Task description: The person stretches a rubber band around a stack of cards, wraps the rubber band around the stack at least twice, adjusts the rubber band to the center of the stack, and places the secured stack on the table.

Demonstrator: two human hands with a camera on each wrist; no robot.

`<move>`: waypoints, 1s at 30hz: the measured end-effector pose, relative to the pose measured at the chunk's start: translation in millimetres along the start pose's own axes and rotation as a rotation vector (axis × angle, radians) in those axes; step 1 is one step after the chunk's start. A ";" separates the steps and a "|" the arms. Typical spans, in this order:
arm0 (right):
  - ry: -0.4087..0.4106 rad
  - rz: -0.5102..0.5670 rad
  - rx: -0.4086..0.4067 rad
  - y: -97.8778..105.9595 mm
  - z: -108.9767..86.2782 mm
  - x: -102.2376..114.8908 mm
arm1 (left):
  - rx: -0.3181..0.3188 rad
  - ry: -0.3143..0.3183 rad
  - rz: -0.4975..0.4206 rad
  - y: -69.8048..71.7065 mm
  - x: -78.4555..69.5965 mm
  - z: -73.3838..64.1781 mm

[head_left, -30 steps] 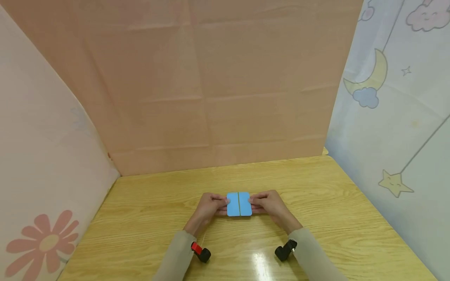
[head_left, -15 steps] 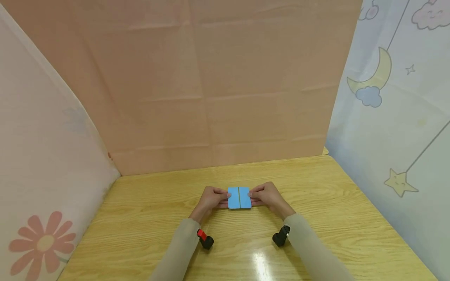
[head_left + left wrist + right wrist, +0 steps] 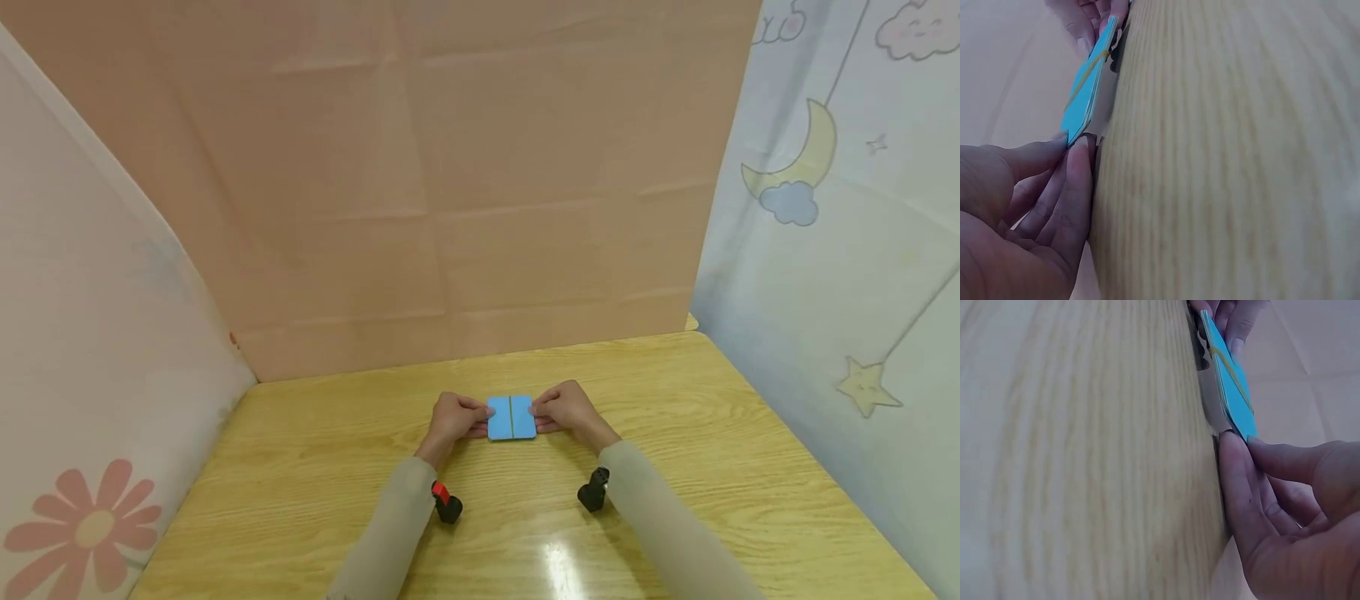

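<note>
A thin stack of light blue cards with rounded corners lies level between both hands, low over the wooden table. Around its middle runs a yellowish rubber band, also seen in the right wrist view as a band across the blue face. My left hand pinches the left edge, thumb on top and fingers beneath. On the opposite edge my right hand pinches in the same way. From the left wrist view, the stack shows several layers along its side.
The wood-grain table extends around the hands. A brown cloth backdrop stands behind it, with patterned cloth walls at the sides. Small black cameras are strapped at both wrists.
Both hands have moved forward, away from the body, carrying the banded stack of cards with them. The grip at each edge looks the same.
</note>
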State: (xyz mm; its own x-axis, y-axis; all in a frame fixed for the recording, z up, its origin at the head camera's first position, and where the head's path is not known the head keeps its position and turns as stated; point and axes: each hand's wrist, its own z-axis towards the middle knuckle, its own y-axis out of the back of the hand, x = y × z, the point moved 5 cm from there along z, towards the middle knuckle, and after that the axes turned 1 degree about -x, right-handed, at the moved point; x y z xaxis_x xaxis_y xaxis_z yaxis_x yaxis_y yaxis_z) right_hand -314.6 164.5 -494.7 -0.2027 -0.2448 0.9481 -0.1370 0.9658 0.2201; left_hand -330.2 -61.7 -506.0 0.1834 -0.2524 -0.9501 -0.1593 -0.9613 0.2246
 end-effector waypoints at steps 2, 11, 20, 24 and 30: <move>-0.003 -0.010 -0.004 0.0 1.9 0.5 | -0.008 -0.004 0.026 0.2 -2.8 0.2; 0.002 -0.117 -0.038 0.8 7.9 5.9 | -0.029 -0.028 0.104 0.0 -13.0 3.1; 0.012 -0.185 -0.093 3.9 10.8 9.4 | -0.071 -0.020 0.116 -3.9 -11.9 9.9; 0.027 -0.211 -0.111 3.3 9.9 8.9 | -0.087 -0.013 0.128 -5.1 -11.5 9.7; 0.055 -0.241 -0.122 1.1 8.4 8.8 | -0.105 -0.021 0.144 -6.0 -11.4 9.3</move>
State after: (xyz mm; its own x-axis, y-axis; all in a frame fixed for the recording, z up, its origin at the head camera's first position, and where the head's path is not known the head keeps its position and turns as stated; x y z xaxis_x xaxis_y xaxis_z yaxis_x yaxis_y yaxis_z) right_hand -324.6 162.7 -488.0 -0.1255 -0.4669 0.8753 -0.0562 0.8843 0.4636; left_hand -340.4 -52.0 -498.6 0.1453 -0.3868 -0.9107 -0.0800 -0.9220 0.3789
